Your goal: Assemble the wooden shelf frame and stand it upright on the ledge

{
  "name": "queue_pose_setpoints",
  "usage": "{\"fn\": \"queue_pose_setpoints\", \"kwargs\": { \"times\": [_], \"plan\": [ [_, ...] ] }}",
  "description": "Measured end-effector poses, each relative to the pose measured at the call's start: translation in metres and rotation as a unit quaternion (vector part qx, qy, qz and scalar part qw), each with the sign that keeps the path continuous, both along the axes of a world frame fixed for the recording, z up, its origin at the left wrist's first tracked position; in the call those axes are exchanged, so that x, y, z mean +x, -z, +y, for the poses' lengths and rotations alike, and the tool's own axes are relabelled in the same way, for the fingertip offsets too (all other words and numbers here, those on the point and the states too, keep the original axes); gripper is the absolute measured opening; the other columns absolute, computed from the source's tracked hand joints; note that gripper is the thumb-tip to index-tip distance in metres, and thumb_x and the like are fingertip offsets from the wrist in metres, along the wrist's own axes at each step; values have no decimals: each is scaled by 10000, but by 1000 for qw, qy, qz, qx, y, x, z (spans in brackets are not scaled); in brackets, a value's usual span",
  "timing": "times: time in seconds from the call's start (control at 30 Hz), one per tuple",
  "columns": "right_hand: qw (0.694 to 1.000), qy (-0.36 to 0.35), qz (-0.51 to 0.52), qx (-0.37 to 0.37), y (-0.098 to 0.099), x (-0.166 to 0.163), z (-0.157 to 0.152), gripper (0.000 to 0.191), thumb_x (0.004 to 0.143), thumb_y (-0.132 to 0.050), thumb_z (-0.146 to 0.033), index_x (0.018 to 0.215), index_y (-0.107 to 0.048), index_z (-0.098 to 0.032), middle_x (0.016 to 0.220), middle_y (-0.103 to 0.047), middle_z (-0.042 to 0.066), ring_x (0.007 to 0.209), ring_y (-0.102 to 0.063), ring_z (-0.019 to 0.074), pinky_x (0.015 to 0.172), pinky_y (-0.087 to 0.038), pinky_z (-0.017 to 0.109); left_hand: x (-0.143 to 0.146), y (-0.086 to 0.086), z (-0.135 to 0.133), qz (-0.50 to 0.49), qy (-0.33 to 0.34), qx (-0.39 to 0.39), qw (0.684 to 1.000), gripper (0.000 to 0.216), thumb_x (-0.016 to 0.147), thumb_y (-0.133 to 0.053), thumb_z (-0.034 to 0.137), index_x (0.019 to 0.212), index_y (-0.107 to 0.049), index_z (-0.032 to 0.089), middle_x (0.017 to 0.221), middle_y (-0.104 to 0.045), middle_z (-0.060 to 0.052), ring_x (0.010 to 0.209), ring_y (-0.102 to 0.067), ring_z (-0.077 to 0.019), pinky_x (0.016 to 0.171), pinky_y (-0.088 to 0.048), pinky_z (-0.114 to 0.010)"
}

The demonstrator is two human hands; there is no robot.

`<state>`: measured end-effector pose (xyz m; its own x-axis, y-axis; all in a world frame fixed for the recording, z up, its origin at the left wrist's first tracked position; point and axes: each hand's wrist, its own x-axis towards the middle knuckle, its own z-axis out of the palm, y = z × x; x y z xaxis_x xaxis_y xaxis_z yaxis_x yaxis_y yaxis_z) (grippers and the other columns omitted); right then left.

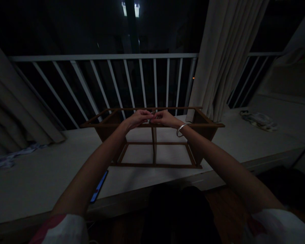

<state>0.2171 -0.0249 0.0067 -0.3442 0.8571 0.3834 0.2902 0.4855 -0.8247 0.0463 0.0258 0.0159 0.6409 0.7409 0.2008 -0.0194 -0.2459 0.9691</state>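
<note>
A brown wooden frame [154,165], built of slim bars with a divider in the middle, stands on the white window ledge [66,159]. My left hand [139,117] and my right hand [164,118] meet over the middle of its upper front bar. Both have thumb and fingers pinched together, fingertips nearly touching. Something small, perhaps thin and light-coloured, shows between them, but it is too dark to make out. A silver bangle [179,130] circles my right wrist.
A phone [99,186] with a lit screen lies at the ledge's front edge, by my left forearm. Behind the frame runs a white railing [104,58] before a dark window. Curtains [226,51] hang at both sides; a crumpled cloth [259,121] lies at right.
</note>
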Motion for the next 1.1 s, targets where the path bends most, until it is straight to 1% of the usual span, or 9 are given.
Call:
{"fn": "queue_pose_setpoints", "kwargs": {
  "times": [0.13, 0.23, 0.33, 0.5, 0.67, 0.73, 0.87, 0.97, 1.1],
  "plan": [
    [1000, 15, -21, 10, 0, 0, 0, 361, 577, -648, -392, 753, -629, -78, 655, -575, 9, 595, -469, 83, 557, -351, 216, -1, 1, 1, 10, 9, 6, 1000, 276, 564, -711, 302, 716, -624, 89, 641, -572, -25, 525, -455, -44, 459, -298, -174],
    [1000, 12, -28, 9, 0, 1, 0, 387, 601, -628, -404, 815, -645, -81, 680, -585, 14, 601, -469, 84, 557, -345, 213, -2, 0, 1, 8, 21, 8, 1000, 276, 576, -706, 295, 737, -626, 87, 661, -577, -32, 545, -465, -49, 467, -299, -172],
    [1000, 5, -29, 10, -1, 1, -1, 395, 620, -612, -411, 835, -653, -82, 701, -595, 19, 616, -474, 87, 579, -354, 214, -2, 1, 1, 3, 29, 8, 1000, 270, 580, -705, 291, 740, -628, 87, 672, -582, -37, 579, -487, -59, 486, -314, -174],
    [1000, -5, -27, 4, -3, 1, -4, 376, 618, -616, -400, 808, -653, -78, 711, -602, 24, 638, -481, 90, 607, -362, 218, -2, 1, 1, 0, 17, -3, 1000, 302, 564, -715, 306, 752, -631, 85, 676, -589, -43, 572, -489, -62, 489, -323, -183],
    [1000, 0, -9, -19, -3, 0, -6, 339, 606, -633, -348, 799, -641, -70, 658, -586, 11, 590, -464, 76, 581, -358, 220, -2, 0, -1, 1, 15, -8, 1000, 301, 579, -705, 304, 777, -629, 91, 727, -601, -56, 620, -517, -76, 499, -333, -181],
    [1000, -8, -2, -12, -2, 0, -5, 313, 598, -641, -330, 778, -640, -74, 666, -589, 11, 604, -475, 80, 597, -366, 224, -1, 0, -1, -2, 10, -12, 1000, 298, 571, -710, 291, 785, -626, 102, 732, -598, -48, 621, -517, -73, 496, -332, -176],
    [1000, -23, 4, 11, 0, 3, 0, 299, 583, -655, -328, 739, -638, -73, 679, -592, 17, 619, -485, 84, 599, -366, 223, 0, 0, -1, -8, 5, -10, 1000, 284, 539, -726, 262, 754, -616, 113, 706, -582, -20, 584, -502, -53, 482, -322, -171],
    [1000, -14, 0, 8, 2, 4, 3, 326, 581, -656, -344, 757, -638, -70, 676, -592, 18, 611, -481, 84, 582, -358, 221, 1, -1, -1, -6, 11, 0, 1000, 272, 531, -728, 252, 725, -607, 105, 672, -572, -11, 538, -477, -38, 455, -299, -170],
    [1000, -8, -17, 13, 3, 4, 4, 360, 585, -649, -366, 786, -647, -68, 687, -596, 23, 611, -476, 84, 580, -354, 221, 1, -2, -3, 1, 1, 7, 1000, 258, 535, -723, 250, 702, -595, 103, 586, -536, 13, 479, -432, -26, 421, -261, -171]
  ]
}}
